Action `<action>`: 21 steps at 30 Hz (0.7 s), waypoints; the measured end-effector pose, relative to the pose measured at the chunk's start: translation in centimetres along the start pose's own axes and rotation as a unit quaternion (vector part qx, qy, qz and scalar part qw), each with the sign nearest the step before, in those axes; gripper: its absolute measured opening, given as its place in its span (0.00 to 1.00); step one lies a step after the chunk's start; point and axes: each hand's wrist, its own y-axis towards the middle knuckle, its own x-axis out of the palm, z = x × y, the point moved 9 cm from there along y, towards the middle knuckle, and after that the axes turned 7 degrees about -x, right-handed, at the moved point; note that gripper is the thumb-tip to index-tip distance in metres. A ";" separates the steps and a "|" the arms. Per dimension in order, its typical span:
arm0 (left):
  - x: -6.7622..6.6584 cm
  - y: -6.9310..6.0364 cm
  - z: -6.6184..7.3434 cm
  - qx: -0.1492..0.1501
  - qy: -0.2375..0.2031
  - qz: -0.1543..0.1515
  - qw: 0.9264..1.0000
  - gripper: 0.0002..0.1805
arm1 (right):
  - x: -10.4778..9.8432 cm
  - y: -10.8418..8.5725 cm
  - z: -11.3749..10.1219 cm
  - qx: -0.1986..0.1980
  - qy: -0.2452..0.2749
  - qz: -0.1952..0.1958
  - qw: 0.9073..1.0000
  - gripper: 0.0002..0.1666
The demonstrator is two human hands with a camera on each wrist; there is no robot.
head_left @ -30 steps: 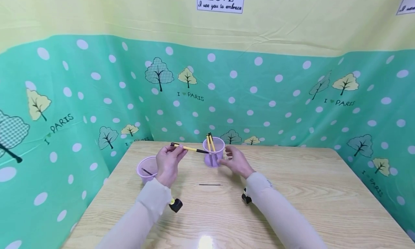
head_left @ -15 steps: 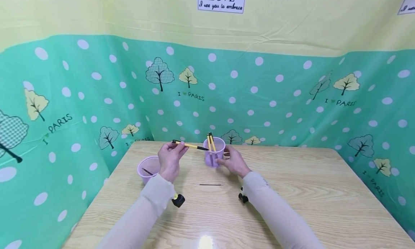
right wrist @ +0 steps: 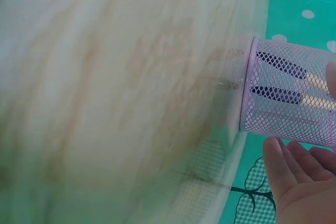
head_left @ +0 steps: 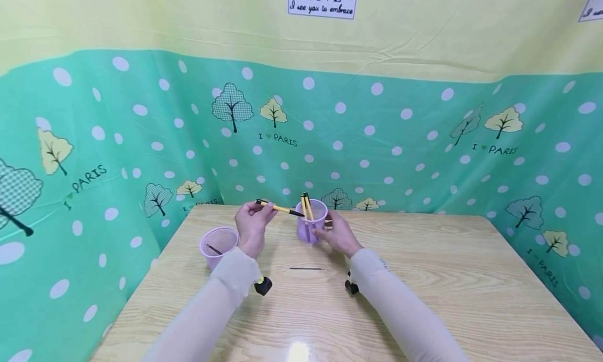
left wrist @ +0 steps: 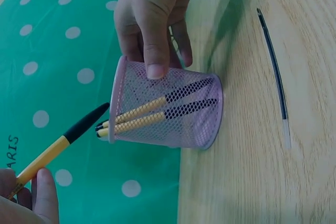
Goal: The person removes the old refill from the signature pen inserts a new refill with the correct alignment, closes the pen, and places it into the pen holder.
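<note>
My left hand (head_left: 252,228) pinches a yellow pen (head_left: 280,208) with a black tip section and black end. The pen slants down to the right, its tip close to the rim of a lilac mesh pen cup (left wrist: 194,129). In the cup lean two yellow-and-black pens (left wrist: 139,108), black parts down. My right hand (head_left: 341,236) holds the cup from its right side, thumb in front and fingers behind, as the left wrist view shows. The cup stands upright on the table. A thin dark pen refill (head_left: 306,268) lies before it.
A second lilac mesh cup (head_left: 205,251) stands at the left, beside my left forearm, with a dark refill (head_left: 214,249) leaning inside. The wooden table (head_left: 424,278) ends at a green dotted curtain (head_left: 400,158). Black cameras (head_left: 263,285) hang under the wrists.
My left hand has moved right and slightly up, bringing the pen tip to the cup's rim. The pen tilts more steeply downward. My right hand has come in closer around the cup.
</note>
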 end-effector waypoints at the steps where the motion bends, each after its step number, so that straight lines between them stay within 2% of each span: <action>1: 0.1 0.0 0.0 0.001 0.003 0.001 1.000 0.13 | 0.0 0.0 0.0 0.000 -0.003 0.001 1.000 0.42; 10: 0.7 0.5 -0.3 0.010 0.033 0.002 0.999 0.17 | -0.1 0.0 -0.2 0.003 -0.013 0.003 1.000 0.40; 15: 1.2 0.7 -0.6 0.013 0.053 0.000 0.999 0.17 | -0.1 0.0 -0.2 0.004 -0.010 0.000 1.000 0.40; 21: 1.5 0.8 -0.8 0.020 0.056 0.002 0.998 0.13 | 0.0 -0.1 -0.1 0.005 0.000 -0.006 1.000 0.39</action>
